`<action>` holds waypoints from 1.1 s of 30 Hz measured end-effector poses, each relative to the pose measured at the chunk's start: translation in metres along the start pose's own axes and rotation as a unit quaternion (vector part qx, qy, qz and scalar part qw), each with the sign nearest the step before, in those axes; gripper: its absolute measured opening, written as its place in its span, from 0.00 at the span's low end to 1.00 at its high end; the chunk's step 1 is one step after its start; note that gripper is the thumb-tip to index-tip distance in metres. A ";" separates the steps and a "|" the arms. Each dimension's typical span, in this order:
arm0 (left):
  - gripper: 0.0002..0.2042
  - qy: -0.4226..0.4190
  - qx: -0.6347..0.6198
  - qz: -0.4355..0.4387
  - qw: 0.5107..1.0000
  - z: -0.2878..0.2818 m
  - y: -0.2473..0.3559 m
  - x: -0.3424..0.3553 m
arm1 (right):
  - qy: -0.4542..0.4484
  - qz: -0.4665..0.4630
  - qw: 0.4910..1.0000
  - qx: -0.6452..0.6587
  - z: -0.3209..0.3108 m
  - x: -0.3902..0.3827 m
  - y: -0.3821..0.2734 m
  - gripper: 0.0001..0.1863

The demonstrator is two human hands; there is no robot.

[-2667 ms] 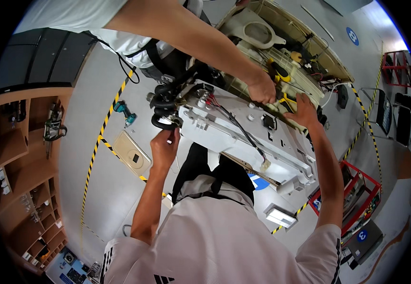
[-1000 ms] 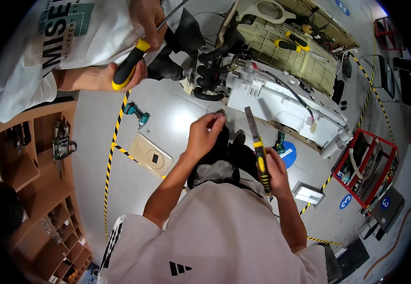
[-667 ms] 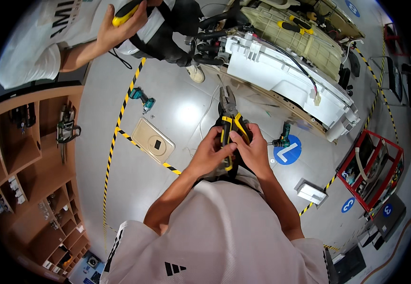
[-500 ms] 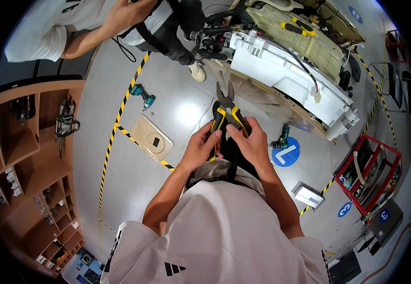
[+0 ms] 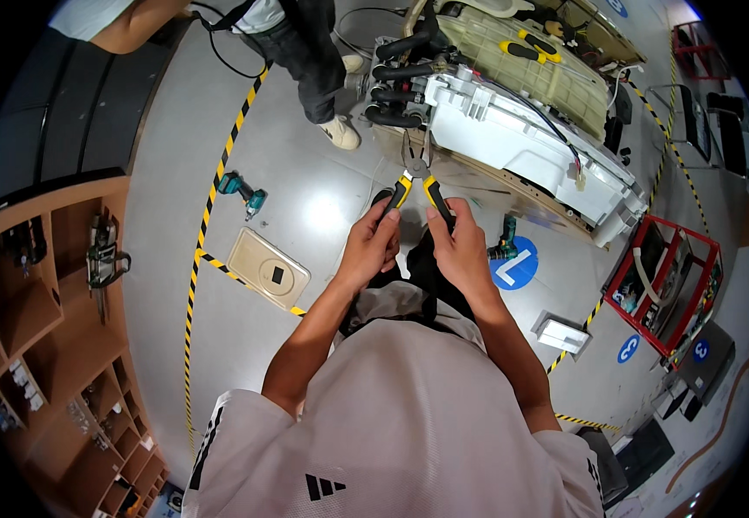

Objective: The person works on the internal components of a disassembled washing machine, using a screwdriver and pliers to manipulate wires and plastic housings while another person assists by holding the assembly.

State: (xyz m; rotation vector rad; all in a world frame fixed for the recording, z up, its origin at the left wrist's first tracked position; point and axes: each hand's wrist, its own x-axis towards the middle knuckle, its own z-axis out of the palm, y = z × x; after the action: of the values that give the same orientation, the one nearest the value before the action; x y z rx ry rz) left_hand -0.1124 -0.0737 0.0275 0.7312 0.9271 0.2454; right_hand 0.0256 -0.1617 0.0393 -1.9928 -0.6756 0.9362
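Held out in front of me is a pair of pliers (image 5: 417, 167) with yellow-and-black handles, its jaws parted and pointing away from me. My left hand (image 5: 369, 248) is closed around the left handle, while my right hand (image 5: 460, 249) grips the right one, thumb along it. Beyond the jaw tips lies a partly dismantled appliance with a white housing (image 5: 512, 129), a yellowish translucent tub (image 5: 486, 52) and black hoses (image 5: 402, 73). The jaws appear apart from it, though I cannot tell the distance exactly.
A teal power drill (image 5: 243, 194) and a beige panel (image 5: 268, 268) lie on the floor to the left. Another teal drill (image 5: 505, 239) is right of my hand. Yellow-handled tools (image 5: 530, 47) rest on the tub. A red-framed cart (image 5: 663, 289) stands right; another person (image 5: 301, 65) stands far left.
The pliers have moved slightly forward, toward the appliance, with both hands still on the handles. At the upper left, the other person's hand has gone out of view.
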 end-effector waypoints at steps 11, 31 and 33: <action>0.21 -0.048 0.030 -0.002 0.998 -0.011 0.005 0.006 | 0.060 0.090 0.978 0.179 0.050 -0.008 0.001 0.15; 0.21 0.031 0.379 0.251 0.890 -0.013 -0.003 0.010 | -0.249 0.271 0.635 0.680 0.026 0.006 0.000 0.27; 0.21 0.033 0.416 0.263 0.870 -0.011 0.002 0.010 | -0.268 0.265 0.655 0.655 0.029 0.011 0.003 0.27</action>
State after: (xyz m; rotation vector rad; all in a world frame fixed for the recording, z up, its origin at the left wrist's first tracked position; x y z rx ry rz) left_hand -0.1152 -0.0625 0.0181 1.7965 0.8699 0.3506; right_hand 0.0087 -0.1426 0.0212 -0.5121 0.3861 1.7021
